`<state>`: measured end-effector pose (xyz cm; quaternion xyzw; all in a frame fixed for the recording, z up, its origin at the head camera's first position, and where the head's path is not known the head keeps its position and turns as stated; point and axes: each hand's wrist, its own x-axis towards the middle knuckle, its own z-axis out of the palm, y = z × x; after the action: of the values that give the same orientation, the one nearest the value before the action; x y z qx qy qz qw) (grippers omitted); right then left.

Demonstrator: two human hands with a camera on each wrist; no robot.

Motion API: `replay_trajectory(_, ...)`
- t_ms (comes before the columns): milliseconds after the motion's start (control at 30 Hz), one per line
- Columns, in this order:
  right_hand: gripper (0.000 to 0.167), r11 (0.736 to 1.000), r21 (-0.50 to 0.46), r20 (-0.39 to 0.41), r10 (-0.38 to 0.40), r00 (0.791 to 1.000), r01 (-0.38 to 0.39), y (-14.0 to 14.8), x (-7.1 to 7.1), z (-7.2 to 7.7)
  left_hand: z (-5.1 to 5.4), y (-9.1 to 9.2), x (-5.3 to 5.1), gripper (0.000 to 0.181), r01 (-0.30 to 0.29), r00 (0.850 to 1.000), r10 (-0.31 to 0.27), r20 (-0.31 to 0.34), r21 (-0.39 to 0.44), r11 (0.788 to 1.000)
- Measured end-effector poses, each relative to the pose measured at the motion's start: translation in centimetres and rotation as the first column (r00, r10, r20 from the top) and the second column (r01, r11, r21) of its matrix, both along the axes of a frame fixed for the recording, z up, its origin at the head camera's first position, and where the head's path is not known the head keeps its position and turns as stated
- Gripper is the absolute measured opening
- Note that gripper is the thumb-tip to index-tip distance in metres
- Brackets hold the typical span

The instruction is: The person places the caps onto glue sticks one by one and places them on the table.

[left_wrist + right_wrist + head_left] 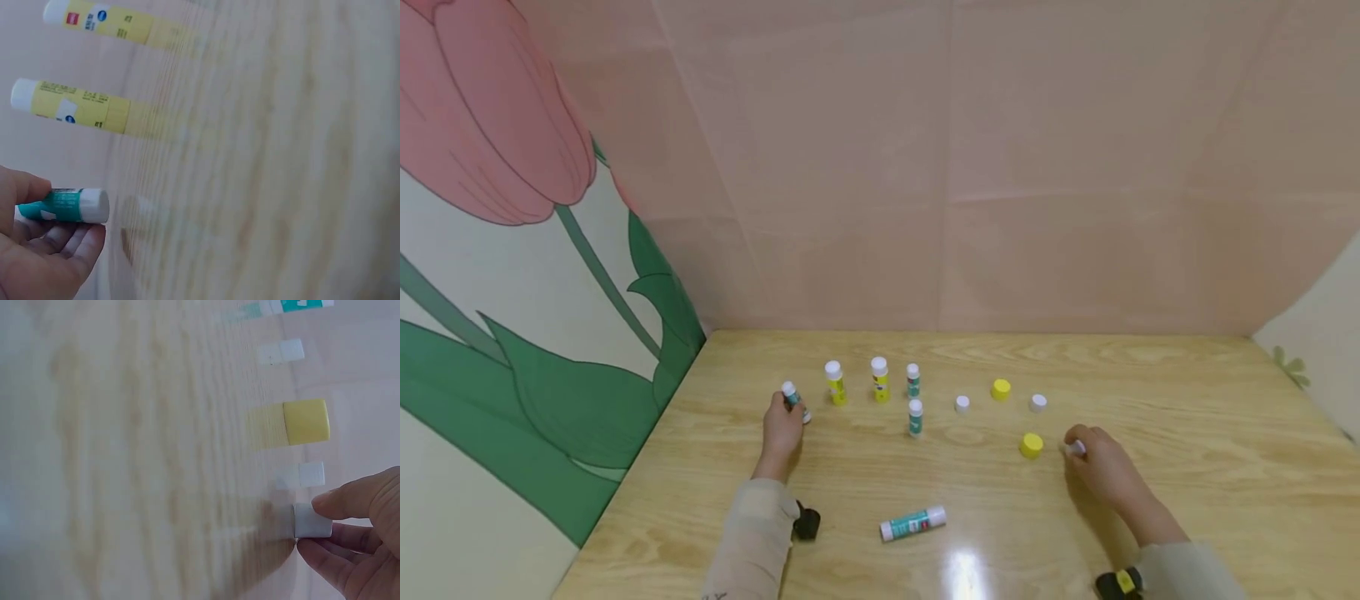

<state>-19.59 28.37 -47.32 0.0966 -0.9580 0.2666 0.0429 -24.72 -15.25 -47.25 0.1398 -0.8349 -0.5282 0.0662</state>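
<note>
My left hand (781, 435) grips a small teal glue stick (65, 206) with white ends at the left of the table. It leans in the head view, and the left wrist view shows its white lower end close to the tabletop. Thumb and fingers of my right hand (1105, 468) pinch a white cap (312, 521) at or just above the table on the right. Beside the left hand stand two yellow glue sticks (836, 385) with white caps. Two teal glue sticks (915, 419) stand upright further right, one behind the other.
Between the hands lies a larger teal glue stick (913, 523) on its side, near the front. Two yellow caps (1032, 446) and two white caps (962, 404) sit loose left of the right hand. A pink cloth wall (955, 208) rises behind the wooden table (850, 467).
</note>
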Motion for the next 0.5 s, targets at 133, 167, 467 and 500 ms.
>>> replay_trajectory(133, 0.012, 1.000, 0.004, 0.036, -0.013, 0.999, 0.012, 0.0, 0.3, 0.2, 0.1, -0.2, 0.5, 0.029, 0.015, 1.000, -0.015, 0.000, -0.012, 1.000)
replay_trajectory(167, 0.012, 1.000, 0.002, 0.041, -0.016, 0.999, 0.016, 0.0, 0.4, 0.2, 0.2, -0.2, 0.6, 0.031, 0.023, 1.000, -0.023, 0.001, -0.021, 1.000)
replay_trajectory(467, 0.017, 0.999, -0.041, 0.024, -0.025, 0.999, 0.026, -0.2, 0.8, 0.1, 0.7, -0.2, 1.7, 0.037, 0.052, 0.998, -0.054, -0.010, -0.116, 0.992)
replay_trajectory(500, 0.017, 0.999, -0.046, 0.011, -0.023, 1.000, 0.024, -0.3, 0.9, 0.1, 0.7, -0.2, 1.8, 0.037, 0.048, 0.999, -0.050, -0.014, -0.117, 0.992)
